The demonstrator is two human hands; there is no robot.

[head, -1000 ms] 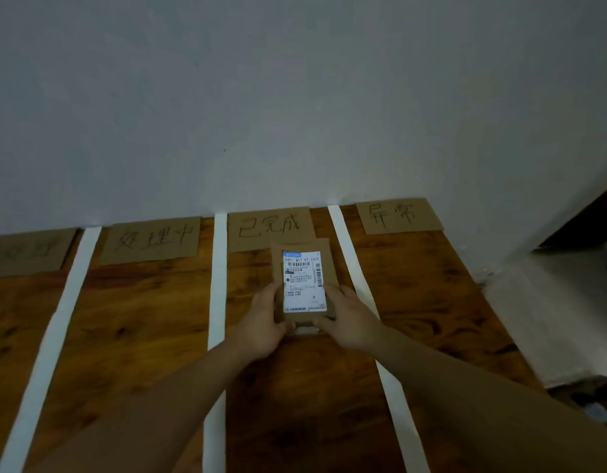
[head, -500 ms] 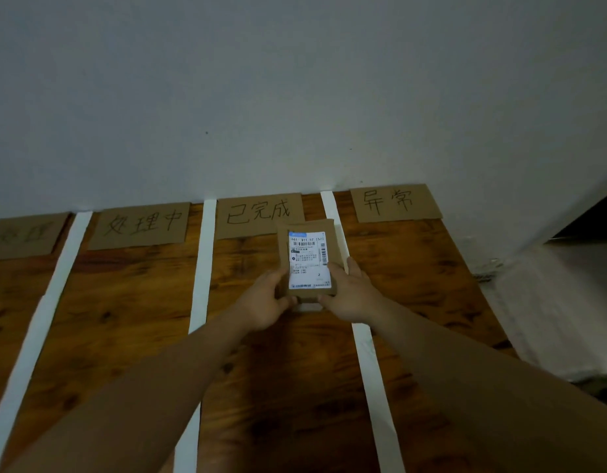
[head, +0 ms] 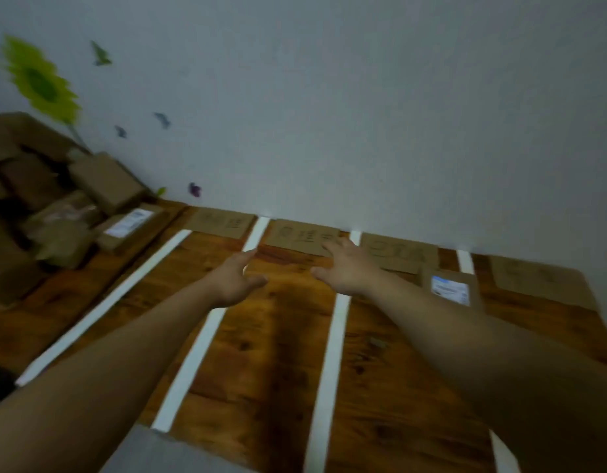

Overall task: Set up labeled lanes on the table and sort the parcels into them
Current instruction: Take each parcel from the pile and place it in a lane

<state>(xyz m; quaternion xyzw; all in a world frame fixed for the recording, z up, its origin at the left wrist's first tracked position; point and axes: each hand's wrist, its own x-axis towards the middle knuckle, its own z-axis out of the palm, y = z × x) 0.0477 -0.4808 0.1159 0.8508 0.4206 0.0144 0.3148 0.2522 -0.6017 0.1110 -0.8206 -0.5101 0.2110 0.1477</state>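
A small brown parcel (head: 452, 288) with a white shipping label lies flat in the third lane, just below that lane's cardboard sign (head: 399, 256). My left hand (head: 235, 279) and my right hand (head: 346, 269) hover empty over the second lane, fingers spread, both well left of the parcel. White tape strips (head: 332, 349) divide the wooden table (head: 278, 353) into lanes, each headed by a cardboard sign (head: 300, 240) against the wall. A heap of brown parcels (head: 73, 213) sits at the table's left end. The frame is blurred, so the sign writing is unreadable.
The grey wall (head: 329, 114) runs along the table's far edge, with a sunflower sticker (head: 39, 83) and butterfly stickers at upper left. A labeled box (head: 128, 227) lies at the heap's near edge. The table's near edge shows at bottom left.
Both hands have let go of the labeled parcel, which now lies in the third lane. My view and hands have swung left, bringing the parcel heap into sight.
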